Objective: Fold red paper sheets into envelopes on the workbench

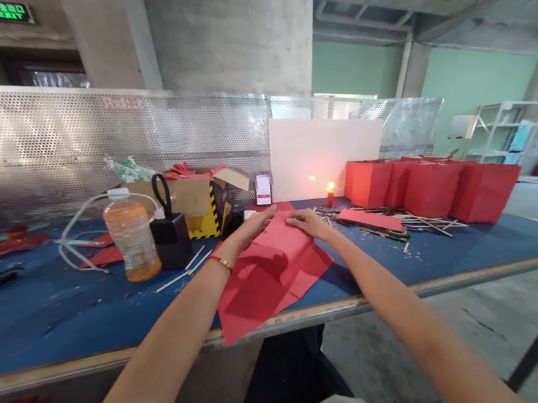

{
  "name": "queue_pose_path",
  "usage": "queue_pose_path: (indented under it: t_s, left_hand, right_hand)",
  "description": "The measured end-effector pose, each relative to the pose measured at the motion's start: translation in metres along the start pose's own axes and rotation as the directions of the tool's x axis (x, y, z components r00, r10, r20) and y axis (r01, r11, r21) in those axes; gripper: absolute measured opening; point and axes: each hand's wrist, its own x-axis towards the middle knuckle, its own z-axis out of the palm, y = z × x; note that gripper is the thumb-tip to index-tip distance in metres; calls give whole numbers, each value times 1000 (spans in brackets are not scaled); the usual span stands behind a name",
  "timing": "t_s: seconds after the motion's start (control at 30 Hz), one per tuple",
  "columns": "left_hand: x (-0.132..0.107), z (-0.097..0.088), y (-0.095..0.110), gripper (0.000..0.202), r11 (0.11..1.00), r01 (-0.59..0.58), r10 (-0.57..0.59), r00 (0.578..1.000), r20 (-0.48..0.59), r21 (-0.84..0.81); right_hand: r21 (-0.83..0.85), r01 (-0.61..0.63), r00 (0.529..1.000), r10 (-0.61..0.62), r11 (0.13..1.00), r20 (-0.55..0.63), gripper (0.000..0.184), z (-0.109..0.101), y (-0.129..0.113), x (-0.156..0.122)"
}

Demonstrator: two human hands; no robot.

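Red paper (278,261) lies at the table's front edge in front of me, with a corner hanging slightly over the edge. It looks folded or layered, and its upper part rises a little between my hands. My left hand (254,228) rests along the paper's left side, fingers stretched out towards its far end. On the far right side, my right hand (308,222) has its thumb and fingers pinched on the paper's edge. Shadows from my arms fall across the sheet.
A lit red candle (330,197) stands behind my right hand. Red paper boxes (429,188) and thin wooden sticks (434,220) are to the right. Left are an orange drink bottle (130,236), a black power bank (172,241) and a carton (188,203). A phone (263,189) stands behind.
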Motion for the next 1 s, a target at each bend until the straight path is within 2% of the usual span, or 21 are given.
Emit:
queue_pose_path:
  t_s: [0.03, 0.1, 0.2, 0.3, 0.37, 0.5, 0.6, 0.77, 0.87, 1.0]
  left_hand:
    - [1, 0, -1, 51, 1000, -5, 5, 1000, -18, 30]
    - [2, 1, -2, 40, 999, 44, -44, 999, 27, 14]
    - [2, 2, -2, 32, 996, 80, -77, 996, 54, -44]
    - [0, 1, -1, 29, 989, 99, -97, 995, 25, -114]
    - [-2, 1, -2, 29, 988, 117, -116, 993, 17, -98]
    - [-5, 4, -4, 32, 990, 134, -134, 991, 6, -35]
    - [-6, 8, -4, 31, 996, 90, -90, 996, 13, 4]
    - [-6, 13, -2, 26, 985, -38, 33, 999, 36, 168]
    - [-5, 13, -3, 22, 967, -110, 109, 994, 17, 230]
    - [-4, 14, -2, 16, 956, -142, 156, 987, -33, 258]
  right_hand:
    - [-11, 20, 1000, -20, 1000, -2, 42, 2, -1, 0]
    - [-8, 28, 999, -28, 1000, -23, 39, 4, -3, 1]
    - [38, -23, 995, 26, 999, -93, 32, 4, -3, 1]
    - [73, -72, 986, 82, 995, -148, 27, 4, -1, 1]
    - [78, -68, 986, 79, 995, -150, 27, 5, 0, 1]
    - [82, -9, 997, 15, 997, -76, 25, 9, -3, 0]
    - [96, -7, 998, 13, 995, -64, 22, 13, -3, 0]
    - [125, 4, 999, 2, 992, -45, 16, 13, 0, 1]
    - [84, 25, 999, -21, 996, -44, 14, 11, -1, 1]
    - [5, 51, 996, -50, 999, -69, 14, 6, -3, 0]
